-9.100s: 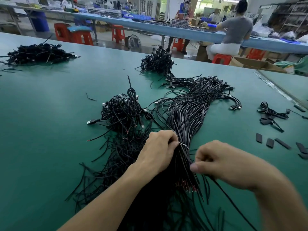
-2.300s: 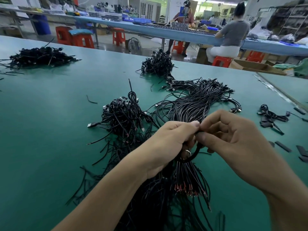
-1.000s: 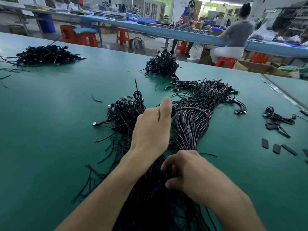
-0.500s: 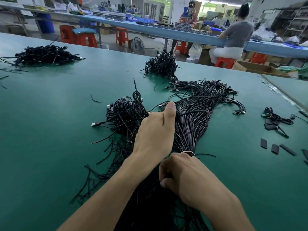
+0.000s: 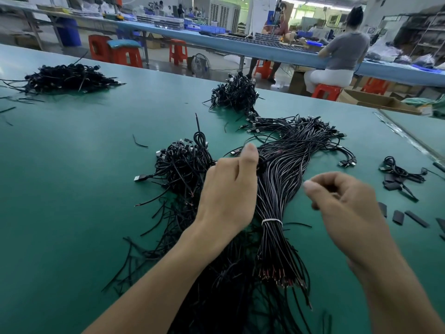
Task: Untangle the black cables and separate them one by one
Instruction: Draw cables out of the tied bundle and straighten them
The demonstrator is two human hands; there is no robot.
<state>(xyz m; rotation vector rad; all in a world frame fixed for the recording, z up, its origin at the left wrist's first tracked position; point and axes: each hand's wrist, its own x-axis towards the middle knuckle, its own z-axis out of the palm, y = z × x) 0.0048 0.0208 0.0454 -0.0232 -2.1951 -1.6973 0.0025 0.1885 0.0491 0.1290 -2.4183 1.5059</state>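
A thick bundle of black cables [image 5: 281, 179] lies down the middle of the green table [image 5: 72, 189], bound by a white tie [image 5: 272, 221], with bare red-tipped ends fanning towards me. My left hand [image 5: 231, 189] rests on the bundle's left side, thumb up, and pinches one black cable [image 5: 262, 165] beside the thumb. Its fingertips are hidden. My right hand [image 5: 342, 203] hovers to the right of the bundle with fingers curled and nothing visible in them. A tangled heap of black cables [image 5: 183, 165] sits just left of my left hand.
More cable heaps lie at the back centre [image 5: 236, 92] and far left [image 5: 67, 78]. Short black sleeves [image 5: 397, 215] and a small coiled cable [image 5: 397, 172] lie at the right. A person [image 5: 342, 59] sits at the bench behind, among red stools.
My right hand has let go of the bundle near the white tie and risen to the right. My left hand stays on the bundle, still pinching a cable.
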